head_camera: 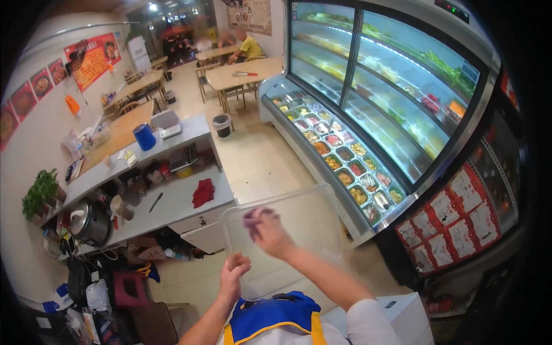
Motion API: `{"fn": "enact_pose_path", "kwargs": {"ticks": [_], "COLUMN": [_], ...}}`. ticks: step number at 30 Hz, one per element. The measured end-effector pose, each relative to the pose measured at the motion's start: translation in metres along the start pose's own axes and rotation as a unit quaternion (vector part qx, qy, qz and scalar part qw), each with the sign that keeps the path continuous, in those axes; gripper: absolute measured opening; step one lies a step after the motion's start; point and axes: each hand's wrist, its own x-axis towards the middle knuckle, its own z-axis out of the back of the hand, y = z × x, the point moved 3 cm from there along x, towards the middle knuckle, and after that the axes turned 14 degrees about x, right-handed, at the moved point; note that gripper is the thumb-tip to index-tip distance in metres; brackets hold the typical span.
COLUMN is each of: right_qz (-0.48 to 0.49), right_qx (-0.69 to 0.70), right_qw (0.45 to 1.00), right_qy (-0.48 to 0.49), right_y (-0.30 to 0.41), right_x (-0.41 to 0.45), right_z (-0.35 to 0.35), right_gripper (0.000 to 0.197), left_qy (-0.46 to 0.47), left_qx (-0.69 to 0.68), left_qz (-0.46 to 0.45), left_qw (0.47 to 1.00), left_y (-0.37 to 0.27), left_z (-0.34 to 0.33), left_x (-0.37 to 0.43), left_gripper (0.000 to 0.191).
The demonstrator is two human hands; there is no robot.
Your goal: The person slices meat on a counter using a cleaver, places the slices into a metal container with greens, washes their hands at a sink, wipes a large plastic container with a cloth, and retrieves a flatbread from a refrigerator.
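Observation:
A large clear plastic tray is held up in front of my blue and yellow apron. My left hand grips its left edge, thumb over the rim. Inside the tray's outline, towards its upper left, my right hand holds a bunched dark reddish-purple cloth against or just over the surface; the hand is slightly blurred. Floor tiles show through the clear plastic. Another red cloth lies crumpled on the lower counter to the left, with a dark knife-like tool beside it.
A two-level counter stands at left with a rice cooker and a blue pitcher. At right is a glass-door display fridge with food containers in front. A bin stands on the floor; people sit further back.

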Motion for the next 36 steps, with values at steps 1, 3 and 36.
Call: {"fn": "enact_pose_path", "kwargs": {"ticks": [1, 3, 36], "right_qz": [0.034, 0.019, -0.359], "right_qx": [0.052, 0.114, 0.716], "right_qw": [0.998, 0.989, 0.557], "right_qy": [0.020, 0.093, -0.219], "right_y": [0.015, 0.030, -0.108], "right_x": [0.003, 0.008, -0.064], "right_z": [-0.011, -0.015, 0.137], "right_gripper": [0.025, 0.028, 0.030], "left_qy": [0.001, 0.003, -0.066], "left_qx": [0.009, 0.019, -0.085], "left_qz": [0.004, 0.014, 0.030], "left_qw": [1.000, 1.000, 0.994], "left_y": [-0.001, -0.003, -0.029], "left_z": [-0.002, -0.003, 0.050], "left_x": [0.001, 0.004, -0.030], "left_gripper": [0.040, 0.040, 0.069]}}
